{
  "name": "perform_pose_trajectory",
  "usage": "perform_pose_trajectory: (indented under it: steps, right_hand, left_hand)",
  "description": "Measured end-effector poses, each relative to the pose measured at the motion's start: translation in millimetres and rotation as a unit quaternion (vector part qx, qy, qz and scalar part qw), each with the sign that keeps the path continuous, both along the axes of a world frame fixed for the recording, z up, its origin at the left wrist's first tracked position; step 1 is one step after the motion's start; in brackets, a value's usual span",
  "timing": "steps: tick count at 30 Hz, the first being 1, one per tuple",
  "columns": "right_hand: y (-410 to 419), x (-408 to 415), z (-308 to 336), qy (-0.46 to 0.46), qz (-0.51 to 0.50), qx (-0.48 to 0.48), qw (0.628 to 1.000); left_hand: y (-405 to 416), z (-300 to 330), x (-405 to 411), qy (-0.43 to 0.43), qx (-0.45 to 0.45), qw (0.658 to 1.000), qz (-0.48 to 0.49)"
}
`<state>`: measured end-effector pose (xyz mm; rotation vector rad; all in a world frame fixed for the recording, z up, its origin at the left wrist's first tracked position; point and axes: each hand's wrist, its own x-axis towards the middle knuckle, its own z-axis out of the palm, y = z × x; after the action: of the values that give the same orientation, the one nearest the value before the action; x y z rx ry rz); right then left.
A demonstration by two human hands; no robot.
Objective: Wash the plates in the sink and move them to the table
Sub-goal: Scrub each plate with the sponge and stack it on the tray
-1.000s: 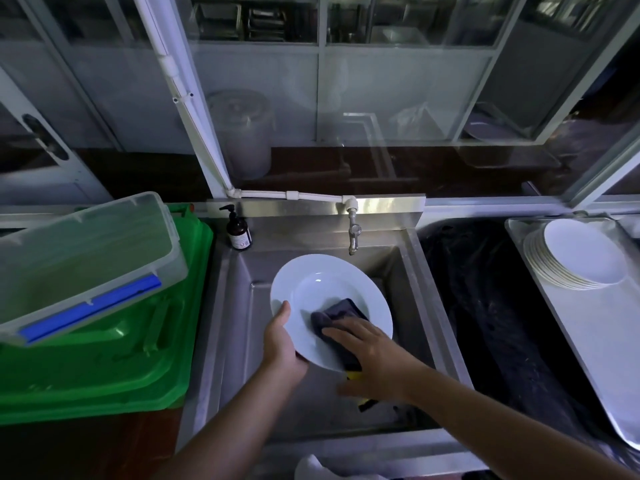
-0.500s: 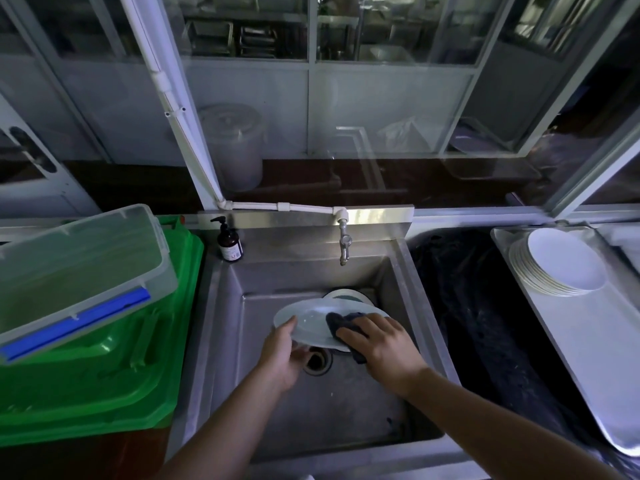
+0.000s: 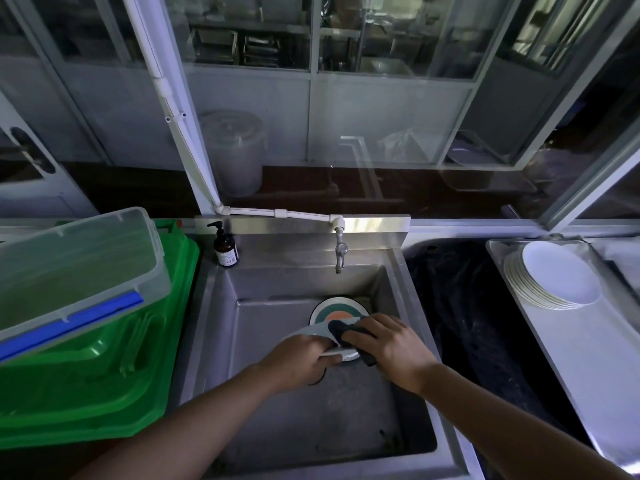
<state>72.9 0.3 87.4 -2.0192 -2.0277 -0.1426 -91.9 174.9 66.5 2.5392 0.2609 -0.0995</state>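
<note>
Low in the sink (image 3: 277,282), the left hand (image 3: 298,362) is gripping a now-flattened white plate (image 3: 313,332) while the right hand (image 3: 388,348) is pressing a dark sponge (image 3: 341,332) on it; scrubbing continues.

My sink (image 3: 277,282) is a steel basin; a plate with coloured rings (image 3: 337,308) lies on its floor near the back wall; a brown pump bottle (image 3: 225,247) stands on its back left ledge; to my right a steel table (image 3: 588,358) carries a stack of white plates (image 3: 554,277) at its far end; to my left, a green bin (image 3: 104,375) bears a clear box (image 3: 69,271).
</note>
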Motion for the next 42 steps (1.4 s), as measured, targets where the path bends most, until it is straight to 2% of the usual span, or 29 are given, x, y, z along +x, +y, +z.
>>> perform_pose_trajectory:
  steps: [2,4,7,9,11,13,17,20,22,24,25,26,27,31,33,36,39,42]
  right_hand:
    - [7,11,3,0.033,-0.029,-0.002,0.999]
    - [13,22,2,0.08,-0.09,0.016,0.993]
    - [16,29,-1,0.193,-0.207,0.071,0.956]
    - [16,22,-5,0.271,-0.264,0.091,0.921]
    - [19,7,-17,0.35,-0.252,0.051,0.901]
    - [26,-13,-29,0.38,-0.223,-0.008,0.898]
    - [49,-35,-30,0.337,-0.238,0.039,0.91]
    - [57,-45,-25,0.252,-0.151,0.067,0.954]
    - [57,-57,-34,0.21,-0.105,0.08,0.969]
    - [56,-73,-50,0.164,-0.098,0.102,0.976]
    - [55,-79,-54,0.143,-0.107,0.111,0.978]
    - [53,-82,-58,0.13,-0.113,0.121,0.978]
    - [50,-82,-60,0.119,-0.113,0.134,0.977]
    - [30,-72,-64,0.118,-0.131,0.163,0.971]
    - [23,-65,-63,0.18,-0.185,0.15,0.954]
    - [25,-51,-49,0.324,-0.312,0.087,0.889]
    - [36,-29,-36,0.41,-0.379,0.049,0.828]
    - [52,-15,-16,0.463,-0.398,0.019,0.792]
  left_hand:
    - [-1,3,5,0.036,-0.033,0.997,0.056]
    - [0,4,9,0.076,-0.135,0.976,0.152]
    - [-2,-5,3,0.079,-0.266,0.923,0.264]
    - [-6,-8,-5,0.076,-0.343,0.875,0.333]
    - [-11,-11,-5,0.073,-0.396,0.83,0.385]
    - [-19,-5,2,0.08,-0.422,0.8,0.419]
    - [-28,10,10,0.068,-0.433,0.76,0.48]
    - [-30,20,13,0.026,-0.46,0.715,0.526]
    - [-32,27,19,-0.012,-0.501,0.654,0.567]
    - [-31,28,25,-0.054,-0.585,0.556,0.588]
    - [-28,29,26,-0.071,-0.617,0.518,0.589]
    - [-24,28,27,-0.089,-0.636,0.489,0.59]
    - [-20,25,27,-0.102,-0.645,0.475,0.59]
    - [-4,7,18,-0.113,-0.666,0.469,0.569]
    - [-1,12,8,-0.118,-0.664,0.488,0.554]
    - [0,25,-3,-0.099,-0.673,0.514,0.522]
    - [1,28,-11,-0.056,-0.664,0.547,0.506]
    - [-2,34,-11,-0.025,-0.619,0.609,0.496]
